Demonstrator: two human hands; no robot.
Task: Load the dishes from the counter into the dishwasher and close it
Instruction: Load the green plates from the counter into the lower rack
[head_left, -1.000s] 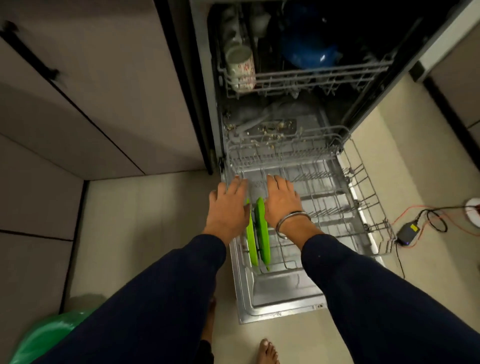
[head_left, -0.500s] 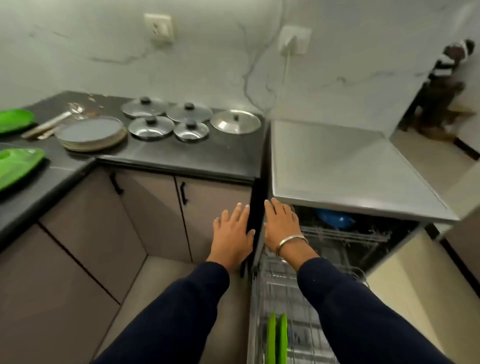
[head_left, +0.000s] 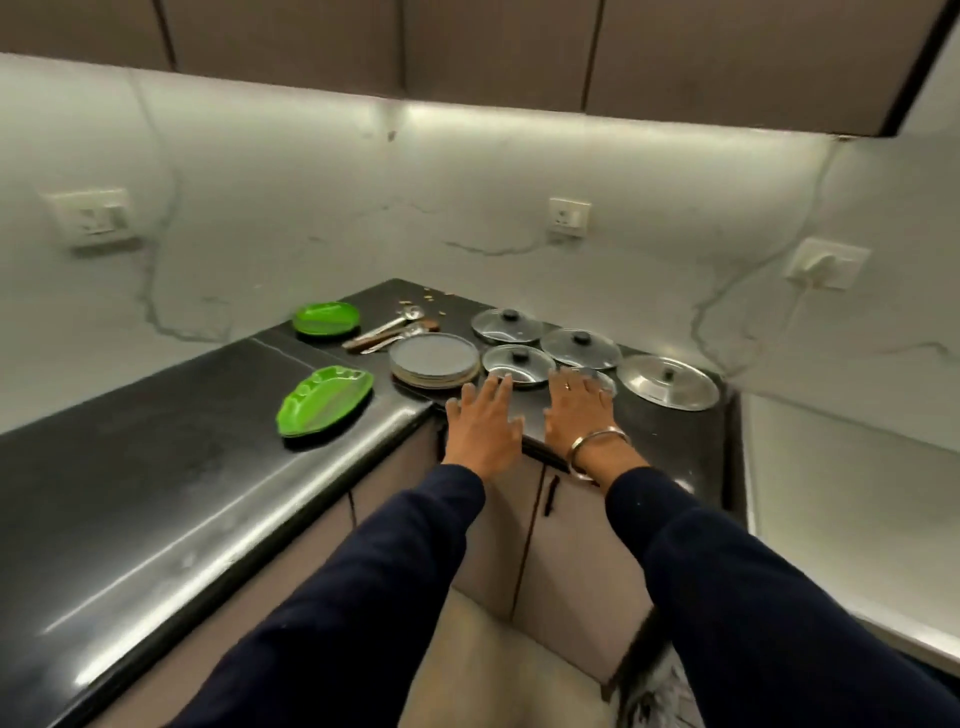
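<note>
Both my hands reach side by side over the front edge of the black counter (head_left: 156, 467), fingers straight, holding nothing. My left hand (head_left: 485, 423) is just in front of a stack of grey plates (head_left: 434, 359). My right hand (head_left: 579, 415) covers part of a small steel lid (head_left: 602, 382). Behind lie several more steel lids with black knobs, one (head_left: 519, 364) by my fingertips and a large one (head_left: 667, 382) at the right. Two green plates sit to the left, one near (head_left: 324, 400), one far (head_left: 326, 318). The dishwasher top (head_left: 852, 519) shows at the right; its racks are out of sight.
Serving spoons and a ladle (head_left: 389, 332) lie between the far green plate and the grey stack. Wall sockets (head_left: 569, 215) sit on the marble backsplash, one (head_left: 826, 265) with a plug in it. Cabinet doors (head_left: 561, 561) with black handles are below the counter.
My view has swung up from the open dishwasher rack to the counter. Both hands left the green plates standing in the lower rack and now reach over the counter's edge toward the lids.
</note>
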